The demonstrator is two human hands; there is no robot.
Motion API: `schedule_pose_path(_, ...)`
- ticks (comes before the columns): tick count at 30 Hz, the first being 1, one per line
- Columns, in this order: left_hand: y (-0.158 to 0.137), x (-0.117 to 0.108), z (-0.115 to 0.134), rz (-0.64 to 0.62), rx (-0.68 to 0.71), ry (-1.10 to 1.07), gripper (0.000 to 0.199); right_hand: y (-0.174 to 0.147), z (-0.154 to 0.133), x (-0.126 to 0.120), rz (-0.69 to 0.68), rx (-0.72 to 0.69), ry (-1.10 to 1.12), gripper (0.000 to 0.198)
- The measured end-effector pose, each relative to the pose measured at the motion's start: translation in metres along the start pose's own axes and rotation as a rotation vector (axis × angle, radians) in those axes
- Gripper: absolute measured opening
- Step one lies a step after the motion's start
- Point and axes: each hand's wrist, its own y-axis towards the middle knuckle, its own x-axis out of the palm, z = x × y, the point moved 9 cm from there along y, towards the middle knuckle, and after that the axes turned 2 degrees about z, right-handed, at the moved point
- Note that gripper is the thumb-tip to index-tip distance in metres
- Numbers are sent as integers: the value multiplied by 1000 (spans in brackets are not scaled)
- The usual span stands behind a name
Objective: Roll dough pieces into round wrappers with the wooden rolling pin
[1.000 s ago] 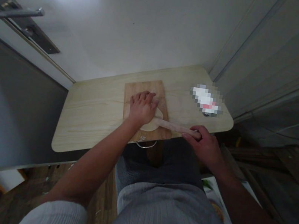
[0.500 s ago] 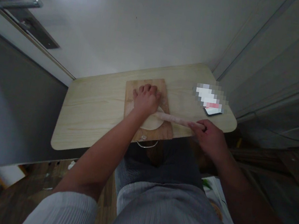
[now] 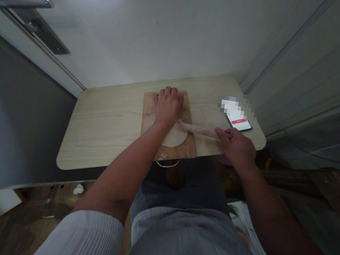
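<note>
A wooden cutting board (image 3: 191, 148) lies on the table, with a thin round sheet of dough (image 3: 176, 138) spread on it. My left hand (image 3: 169, 105) lies palm down over the far part of the board, fingers stretched forward and slightly apart. Its palm and wrist cover part of the dough and the left end of a pale rolling pin (image 3: 201, 130); whether the palm presses on the pin is hidden. Beyond the board's right side, my right hand (image 3: 239, 148) is closed around the pin's right end. The pin crosses the dough's far portion.
A phone (image 3: 238, 120) with a lit screen lies on the light wooden table (image 3: 100, 125), beyond my right hand. A metal loop (image 3: 167, 165) hangs at the board's near edge. Behind the table is a white door with a handle (image 3: 22, 3). Crumpled white paper (image 3: 78, 189) lies on the floor.
My left hand and the rolling pin have shifted slightly away from me across the dough, uncovering more of its near part. My right hand has moved a little with the pin's end.
</note>
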Motion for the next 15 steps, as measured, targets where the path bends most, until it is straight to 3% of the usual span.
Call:
schedule_pose_path(7,-6,-2,0,33,31,43,45,-4,-1,1,-34,-19,19,65)
schedule_pose_path(15,-16,6,-3,-57,57,17,43,-13,1,0,-61,-15,91,56)
